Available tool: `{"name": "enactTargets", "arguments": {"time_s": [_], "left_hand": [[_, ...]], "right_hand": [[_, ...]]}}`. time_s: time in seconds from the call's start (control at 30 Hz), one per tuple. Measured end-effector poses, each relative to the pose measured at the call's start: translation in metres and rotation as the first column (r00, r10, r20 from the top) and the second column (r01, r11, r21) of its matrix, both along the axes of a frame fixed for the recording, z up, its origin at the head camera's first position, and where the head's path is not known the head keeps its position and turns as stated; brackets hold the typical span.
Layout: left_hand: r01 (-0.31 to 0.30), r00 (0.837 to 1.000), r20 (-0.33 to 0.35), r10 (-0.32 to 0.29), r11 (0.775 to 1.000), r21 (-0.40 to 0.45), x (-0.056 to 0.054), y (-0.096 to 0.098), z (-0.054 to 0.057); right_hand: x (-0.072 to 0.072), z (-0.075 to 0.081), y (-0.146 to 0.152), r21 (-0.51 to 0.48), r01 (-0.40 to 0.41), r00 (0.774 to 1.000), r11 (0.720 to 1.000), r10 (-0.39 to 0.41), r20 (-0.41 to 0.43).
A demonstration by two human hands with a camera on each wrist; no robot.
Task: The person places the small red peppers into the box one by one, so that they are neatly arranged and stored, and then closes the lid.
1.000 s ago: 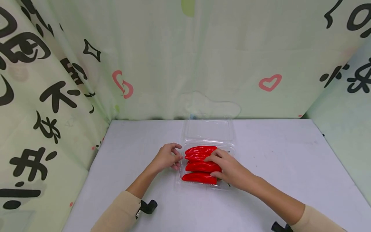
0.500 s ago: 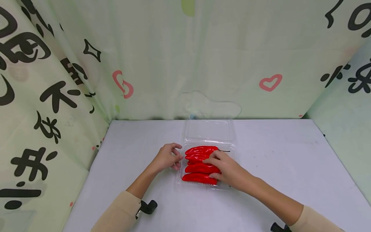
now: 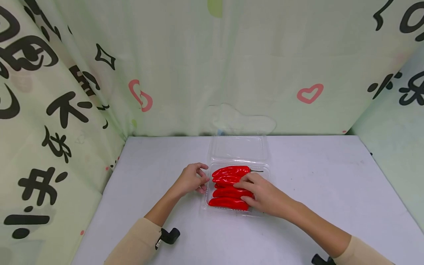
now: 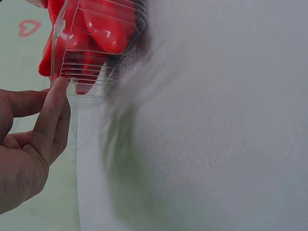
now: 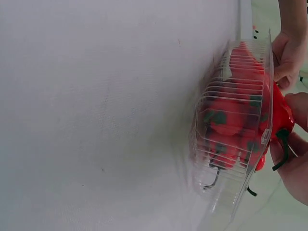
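Observation:
A clear hinged plastic container point(image 3: 211, 173) lies open on the table with several glossy red chili peppers point(image 3: 228, 202) side by side in it. At its left rim, my left hand point(image 3: 193, 179) pinches the edge between thumb and fingers; in the left wrist view a fingertip point(image 4: 60, 83) meets the ribbed wall. From the right side, my right hand point(image 3: 265, 193) holds one chili pepper point(image 5: 279, 115) by its stem end, its dark green stem hanging between thumb and fingers in the right wrist view. That hand covers the stem ends of the lower peppers.
The container's transparent lid point(image 3: 238, 149) stands swung back toward the pale green curtain point(image 3: 172, 73). A white cloth covers the table point(image 3: 318, 176). Black camera mounts point(image 3: 170, 235) sit on both wrists.
My right hand has shifted slightly, uncovering the stem of the farthest pepper. The pepper in its grip has moved a little within the container. My left hand has stayed put.

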State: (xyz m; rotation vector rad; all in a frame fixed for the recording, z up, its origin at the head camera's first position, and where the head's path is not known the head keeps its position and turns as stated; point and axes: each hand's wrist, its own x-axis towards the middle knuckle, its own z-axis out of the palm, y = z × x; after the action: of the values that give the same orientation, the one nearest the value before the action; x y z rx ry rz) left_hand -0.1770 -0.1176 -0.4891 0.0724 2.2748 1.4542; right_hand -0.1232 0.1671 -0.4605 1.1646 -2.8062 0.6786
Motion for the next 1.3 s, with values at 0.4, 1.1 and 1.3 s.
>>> {"name": "enactTargets", "arguments": {"time_s": [0.4, 1.1, 1.3], "left_hand": [[0.004, 1.000, 0.001, -0.004, 1.000, 0.014, -0.0012, 0.0009, 0.0004], [0.005, 1.000, -0.004, -0.005, 1.000, 0.023, 0.0009, 0.0009, 0.0025], [0.007, 1.000, -0.007, -0.007, 1.000, 0.027, 0.0013, 0.0002, 0.0028]], "right_hand": [[-0.0014, -0.0013, 0.0083, -0.041, -0.021, 0.999, 0.999, 0.022, 0.027], [-0.0028, -0.0060, 0.0095, -0.046, -0.051, 0.999, 0.998, 0.050, -0.020], [-0.0030, -0.0057, 0.0087, -0.038, -0.052, 0.998, 0.998, 0.051, -0.041]]}}
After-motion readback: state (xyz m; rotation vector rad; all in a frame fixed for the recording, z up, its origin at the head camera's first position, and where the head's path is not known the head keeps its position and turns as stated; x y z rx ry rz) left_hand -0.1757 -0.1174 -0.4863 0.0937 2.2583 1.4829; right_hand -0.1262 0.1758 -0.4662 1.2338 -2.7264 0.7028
